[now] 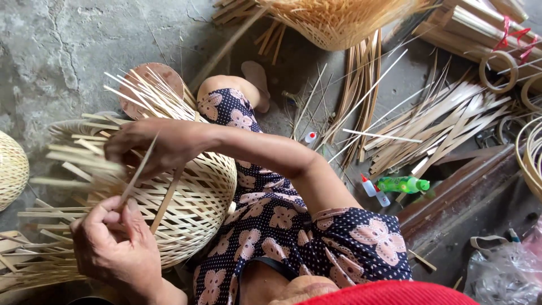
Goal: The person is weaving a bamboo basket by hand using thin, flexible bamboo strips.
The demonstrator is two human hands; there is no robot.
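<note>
The half-woven bamboo basket (192, 197) lies on its side across my lap, its open lattice of pale strips facing up and loose strip ends fanning out past my fingers toward the floor (51, 51). My left hand (116, 248) is closed narrow, thumb and fingers pinched on one thin bamboo sliver (138, 169) that runs slanting up from that hand toward the other. My right hand (155, 148) reaches across from the far side and rests palm down on top of the basket, fingers curled over the weave among the loose ends; whether it grips a strip I cannot tell, since the strips there are blurred. Just beyond my right hand a round wooden disc (149, 85) shows behind the upright strip ends. Out past my left hand, at the edge of view, sits part of one finished woven basket (11, 169). Beyond my right elbow, one green plastic bottle (403, 184) lies on its side on the floor, with two small white bottles with red tips (375, 189) just beside it. Farther off lies a spread pile of flat bamboo strips (446, 121), and above it one more woven basket (339, 22) and one bamboo ring (498, 72).
</note>
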